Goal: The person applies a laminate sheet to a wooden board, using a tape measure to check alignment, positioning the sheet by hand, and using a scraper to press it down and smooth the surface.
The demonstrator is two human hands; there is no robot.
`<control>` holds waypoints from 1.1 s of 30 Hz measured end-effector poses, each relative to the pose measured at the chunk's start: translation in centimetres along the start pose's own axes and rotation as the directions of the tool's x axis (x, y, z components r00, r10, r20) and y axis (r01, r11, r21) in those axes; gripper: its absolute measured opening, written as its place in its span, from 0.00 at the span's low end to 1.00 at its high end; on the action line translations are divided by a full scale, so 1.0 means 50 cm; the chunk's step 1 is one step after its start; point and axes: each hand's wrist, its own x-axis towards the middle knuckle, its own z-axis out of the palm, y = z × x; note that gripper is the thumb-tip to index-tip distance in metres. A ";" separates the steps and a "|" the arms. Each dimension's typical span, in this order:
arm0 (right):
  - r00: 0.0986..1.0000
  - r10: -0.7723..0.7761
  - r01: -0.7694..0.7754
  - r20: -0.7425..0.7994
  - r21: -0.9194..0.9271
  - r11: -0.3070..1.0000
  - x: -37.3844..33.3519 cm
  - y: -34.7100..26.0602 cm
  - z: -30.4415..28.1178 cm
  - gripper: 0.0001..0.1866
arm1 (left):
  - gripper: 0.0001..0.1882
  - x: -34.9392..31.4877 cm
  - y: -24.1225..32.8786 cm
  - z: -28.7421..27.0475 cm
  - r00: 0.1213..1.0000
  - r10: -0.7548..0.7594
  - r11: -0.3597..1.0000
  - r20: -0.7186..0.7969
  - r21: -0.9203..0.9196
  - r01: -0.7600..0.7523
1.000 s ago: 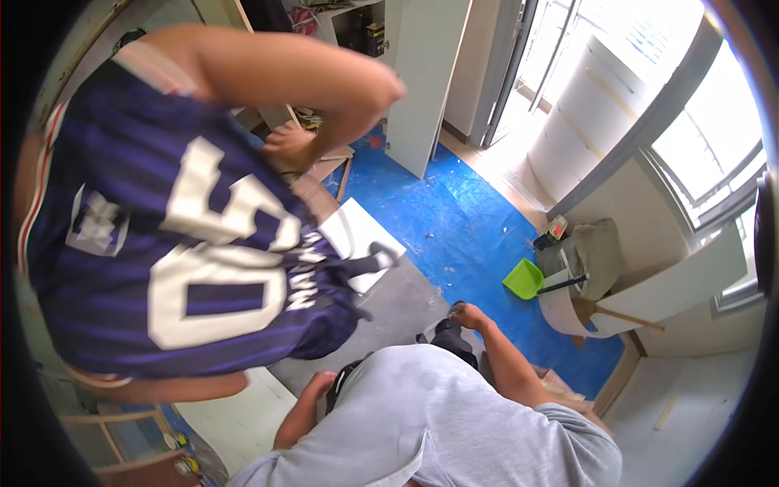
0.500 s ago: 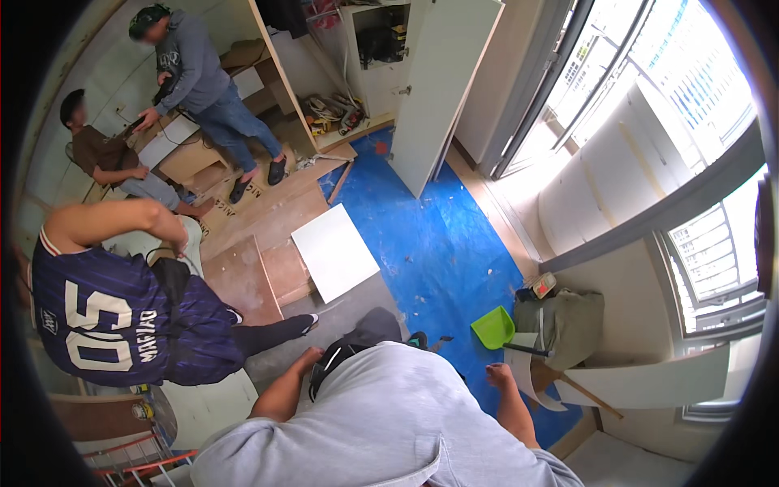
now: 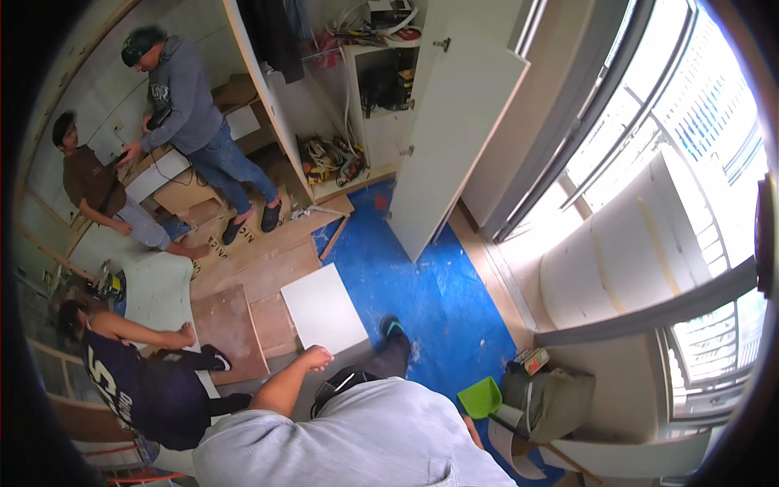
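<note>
My left hand (image 3: 317, 357) hangs in front of my waist with its fingers curled in. Nothing shows in it. It is nearest the lower edge of a white square panel (image 3: 324, 307), which lies on brown boards. Of my right arm only a strip of skin (image 3: 472, 432) shows at my side, mostly hidden by my grey shirt; its fingers cannot be made out. A green dustpan (image 3: 480, 398) lies close by on the blue floor sheet (image 3: 454, 316). One of my feet, in a dark sandal (image 3: 391, 326), stands on that sheet.
At left a person in a dark jersey (image 3: 154, 394) is down low. Farther back, a person in a grey hoodie (image 3: 182, 93) stands by a seated person in brown (image 3: 93, 183). A cabinet door (image 3: 454, 138) stands open. A large white roll (image 3: 625, 252) is at right.
I have moved forward, with one foot now out on the blue sheet. My left hand has swung forward; my right has dropped behind my body. The jersey-wearer has turned and sunk lower.
</note>
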 end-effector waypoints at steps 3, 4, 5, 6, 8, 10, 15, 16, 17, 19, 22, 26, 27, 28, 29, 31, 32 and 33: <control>0.986 0.162 -0.164 0.047 0.065 0.984 0.060 -0.043 -0.068 0.19 | 0.14 0.050 0.138 -0.077 0.998 0.057 0.998 0.008 -0.030 -0.056; 0.977 0.207 -0.212 0.057 0.127 0.969 0.082 -0.068 -0.087 0.18 | 0.14 0.062 0.185 -0.106 0.995 0.095 0.994 0.005 -0.057 -0.095; 0.969 0.240 -0.247 0.061 0.204 0.947 0.104 -0.098 -0.109 0.18 | 0.14 0.057 0.237 -0.128 0.993 0.113 0.993 -0.015 -0.035 -0.113; 0.965 0.255 -0.262 0.060 0.289 0.921 0.142 -0.136 -0.133 0.18 | 0.14 0.081 0.267 -0.158 0.985 0.167 0.983 -0.039 -0.075 -0.170; 0.974 0.225 -0.204 0.010 0.452 0.868 0.222 -0.240 -0.183 0.17 | 0.14 0.113 0.350 -0.233 0.954 0.287 0.946 -0.083 -0.129 -0.296; 0.983 0.176 -0.127 -0.054 0.491 0.862 0.278 -0.390 -0.241 0.18 | 0.13 0.115 0.393 -0.273 0.957 0.247 0.949 -0.155 -0.161 -0.271; 0.998 -0.019 0.035 -0.065 0.243 0.969 0.394 -0.710 -0.332 0.20 | 0.13 0.175 0.427 -0.330 0.970 0.136 0.961 -0.203 -0.212 -0.179; 0.998 -0.032 0.041 -0.046 0.216 0.976 0.423 -0.747 -0.346 0.20 | 0.14 0.182 0.431 -0.328 0.974 0.114 0.962 -0.198 -0.222 -0.157; 0.999 -0.045 0.049 -0.025 0.188 0.981 0.453 -0.784 -0.359 0.21 | 0.14 0.187 0.432 -0.329 0.966 0.142 0.963 -0.218 -0.196 -0.185; 0.997 -0.051 0.047 0.058 0.067 0.997 0.525 -0.847 -0.383 0.21 | 0.14 0.220 0.388 -0.334 0.974 0.080 0.965 -0.214 -0.227 -0.129; 0.993 -0.051 0.056 0.108 -0.049 0.997 0.635 -0.940 -0.415 0.21 | 0.13 0.236 0.343 -0.365 0.973 0.050 0.933 -0.224 -0.338 -0.125; 0.949 -0.286 0.316 0.135 -0.412 0.855 0.766 -1.095 -0.443 0.27 | 0.13 0.204 0.301 -0.383 0.972 -0.155 0.814 -0.176 -0.580 0.024; 0.913 -0.380 0.404 0.150 -0.471 0.784 0.807 -1.144 -0.443 0.28 | 0.13 0.195 0.317 -0.385 0.950 -0.262 0.775 -0.169 -0.623 0.103; 0.867 -0.463 0.484 0.182 -0.525 0.700 0.836 -1.195 -0.437 0.28 | 0.13 0.182 0.319 -0.376 0.914 -0.377 0.721 -0.152 -0.667 0.186; 0.833 -0.519 0.535 0.192 -0.521 0.665 0.855 -1.269 -0.427 0.27 | 0.13 0.168 0.317 -0.377 0.900 -0.404 0.699 -0.162 -0.690 0.190; 0.683 -0.697 0.688 0.219 -0.512 0.514 0.942 -1.347 -0.431 0.26 | 0.14 0.194 0.343 -0.387 0.900 -0.413 0.657 -0.137 -0.729 0.190; 0.556 -0.798 0.768 0.234 -0.513 0.384 1.023 -1.356 -0.445 0.25 | 0.15 0.225 0.378 -0.402 0.904 -0.408 0.674 -0.127 -0.710 0.204; 0.613 -0.750 0.765 0.250 -0.426 0.483 0.976 -1.478 -0.406 0.24 | 0.15 0.203 0.358 -0.399 0.898 -0.415 0.663 -0.146 -0.725 0.188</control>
